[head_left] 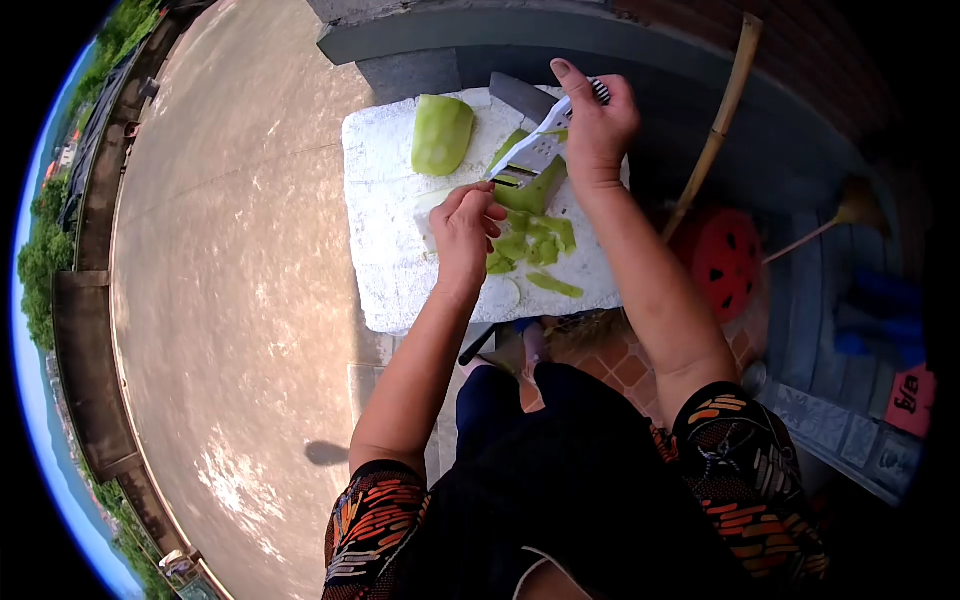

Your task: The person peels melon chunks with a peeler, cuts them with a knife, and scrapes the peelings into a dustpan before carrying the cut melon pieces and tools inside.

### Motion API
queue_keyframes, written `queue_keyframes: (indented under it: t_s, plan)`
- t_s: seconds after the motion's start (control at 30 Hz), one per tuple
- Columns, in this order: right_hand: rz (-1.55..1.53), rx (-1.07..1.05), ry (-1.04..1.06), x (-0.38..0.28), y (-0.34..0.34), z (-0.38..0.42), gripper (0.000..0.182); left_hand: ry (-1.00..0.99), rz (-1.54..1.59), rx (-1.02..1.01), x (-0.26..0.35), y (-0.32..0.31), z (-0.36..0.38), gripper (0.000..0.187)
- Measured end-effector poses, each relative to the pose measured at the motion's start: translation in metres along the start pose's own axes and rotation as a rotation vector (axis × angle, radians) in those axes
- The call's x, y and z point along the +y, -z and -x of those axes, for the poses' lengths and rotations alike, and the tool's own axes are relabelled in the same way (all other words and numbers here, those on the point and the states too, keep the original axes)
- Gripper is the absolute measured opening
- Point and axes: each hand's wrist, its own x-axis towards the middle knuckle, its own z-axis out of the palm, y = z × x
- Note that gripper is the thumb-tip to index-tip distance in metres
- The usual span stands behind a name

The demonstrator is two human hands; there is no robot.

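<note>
My right hand (600, 130) is wrapped round the striped handle of a white plastic slicer with holes (537, 150), held tilted above the white foam block (385, 260). At the slicer's lower end, the fingers of my left hand (463, 228) are curled and pinched together; I cannot tell what is in them. Under the slicer lies a larger green piece (545, 190), partly hidden by it. Several thin green peelings (535, 240) are heaped just below, with one strip (554, 285) apart. A pale green chunk of gourd or melon (442, 135) rests at the block's far left.
A dark grey block (522, 98) sits at the foam's far edge, against a grey ledge (450, 40). To the right are a bamboo pole (722, 120) and a red object with dark holes (725, 262). Concrete ground (240, 250) stretches out on the left.
</note>
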Motion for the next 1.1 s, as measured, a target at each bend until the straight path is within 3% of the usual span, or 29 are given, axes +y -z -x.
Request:
queue_keyframes:
  t_s: [0.1, 0.2, 0.3, 0.33, 0.43, 0.53, 0.57, 0.7, 0.8, 0.83, 0.87, 0.93, 0.97, 1.07, 1.1]
  plan:
    - [-0.109, 0.020, -0.046, 0.000, -0.002, -0.001, 0.043, 0.032, -0.148, -0.037, -0.008, -0.010, 0.006, 0.054]
    - [-0.247, 0.017, -0.125, -0.009, 0.001, -0.004, 0.040, -0.129, -0.313, 0.017, -0.039, -0.009, -0.003, 0.050]
    - [-0.221, -0.042, -0.125, -0.025, 0.025, -0.012, 0.037, -0.774, -0.909, 0.290, -0.030, 0.017, 0.005, 0.042]
    - [-0.210, -0.050, -0.087, -0.020, 0.033, -0.015, 0.037, -0.805, -1.074, 0.301, -0.026, 0.030, 0.001, 0.045]
    - [-0.184, -0.086, -0.158, -0.003, 0.056, -0.012, 0.035, -0.704, -1.424, 0.011, -0.028, 0.056, -0.009, 0.059]
    - [-0.162, -0.122, -0.262, 0.000, 0.067, 0.005, 0.033, -0.787, -1.700, 0.104, -0.043, 0.047, -0.023, 0.065]
    - [-0.152, -0.124, -0.288, 0.001, 0.067, 0.012, 0.032, -0.714, -1.673, 0.035, -0.043, 0.046, -0.031, 0.069]
    - [-0.189, -0.150, -0.358, 0.009, 0.067, 0.024, 0.032, -0.557, -1.544, 0.083, -0.032, 0.045, -0.043, 0.071]
    - [-0.251, -0.166, -0.469, 0.011, 0.066, 0.027, 0.031, -0.257, -1.104, 0.129, -0.013, 0.054, -0.044, 0.058]
    - [-0.277, -0.170, -0.515, 0.012, 0.065, 0.027, 0.031, -0.365, -0.985, 0.207, -0.021, 0.062, -0.048, 0.056]
    - [-0.292, -0.179, -0.556, 0.015, 0.062, 0.029, 0.030, -0.255, -0.837, 0.196, -0.026, 0.069, -0.055, 0.053]
    - [-0.321, -0.203, -0.637, 0.024, 0.054, 0.036, 0.029, 0.116, -0.123, 0.062, -0.022, 0.078, -0.054, 0.042]
    - [-0.367, -0.246, -0.673, 0.028, 0.051, 0.040, 0.026, 0.290, 0.230, -0.080, -0.034, 0.090, -0.057, 0.045]
    - [-0.517, -0.307, -0.899, -0.008, 0.036, 0.053, 0.023, 0.207, 0.681, -0.356, -0.028, 0.073, -0.021, 0.060]
    - [-0.495, -0.365, -0.970, -0.008, 0.032, 0.056, 0.022, 0.199, 0.736, -0.461, -0.032, 0.072, -0.017, 0.075]
